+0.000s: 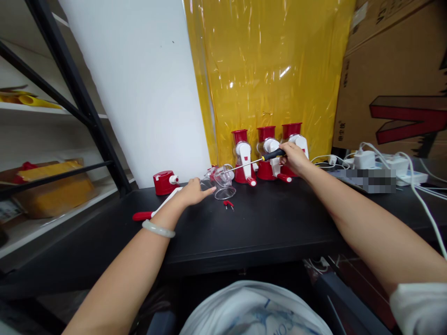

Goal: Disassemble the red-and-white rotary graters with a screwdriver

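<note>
My right hand (293, 156) grips the black-and-yellow handle of a screwdriver (273, 154). Its long thin shaft points left, and the tip reaches a clear plastic grater body (223, 177). That body is steadied by my left hand (193, 191), thumb stretched along its near side and the other fingers partly hidden. Two small red pieces with metal pins (228, 204) lie on the table just in front. Under my left forearm rests a white crank handle with a red grip (142, 216). A red grater part with a white knob (164, 182) sits behind it.
Several red-and-white rotary graters (240, 160) stand upright at the back of the black table (244, 232). To the right are a dark flat device (363, 180), white chargers (365, 159) and loose cables. A shelf rack (87, 116) borders the left side.
</note>
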{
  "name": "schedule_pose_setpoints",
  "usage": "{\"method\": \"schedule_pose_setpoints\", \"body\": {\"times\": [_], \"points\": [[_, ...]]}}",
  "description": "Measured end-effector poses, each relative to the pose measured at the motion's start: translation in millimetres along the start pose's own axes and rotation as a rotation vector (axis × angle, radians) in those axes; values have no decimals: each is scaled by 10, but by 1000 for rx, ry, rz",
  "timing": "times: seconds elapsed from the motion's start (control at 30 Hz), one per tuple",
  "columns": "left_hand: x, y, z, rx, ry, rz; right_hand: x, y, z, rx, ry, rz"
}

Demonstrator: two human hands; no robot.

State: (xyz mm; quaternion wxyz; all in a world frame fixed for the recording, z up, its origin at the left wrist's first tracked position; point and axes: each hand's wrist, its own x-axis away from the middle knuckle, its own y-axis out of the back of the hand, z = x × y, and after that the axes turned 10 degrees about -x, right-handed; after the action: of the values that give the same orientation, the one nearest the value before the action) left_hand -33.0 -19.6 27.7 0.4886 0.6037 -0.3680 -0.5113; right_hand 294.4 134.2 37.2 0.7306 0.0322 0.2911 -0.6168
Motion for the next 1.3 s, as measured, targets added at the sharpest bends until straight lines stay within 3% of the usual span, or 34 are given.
{"method": "schedule_pose_setpoints", "body": {"times": [0.17, 0.43, 0.67, 0.83, 1.13, 1.3], "points": [[-8, -6, 11, -10, -7, 10, 27, -9, 54, -132, -56, 24], [-2, -5, 7, -38, -3, 8, -34, 20, -42, 45, 22, 3], [-3, -9, 2, -3, -5, 1, 39, -63, 50, -63, -76, -72], [-10, -13, 10, -11, -15, -1, 52, -49, 66, -168, -107, -19], [18, 24, -17, -30, 2, 18, -34, 5, -42, 96, 24, -38], [-15, -17, 14, -33, -10, 9, 22, -31, 28, -48, -57, -51]]}}
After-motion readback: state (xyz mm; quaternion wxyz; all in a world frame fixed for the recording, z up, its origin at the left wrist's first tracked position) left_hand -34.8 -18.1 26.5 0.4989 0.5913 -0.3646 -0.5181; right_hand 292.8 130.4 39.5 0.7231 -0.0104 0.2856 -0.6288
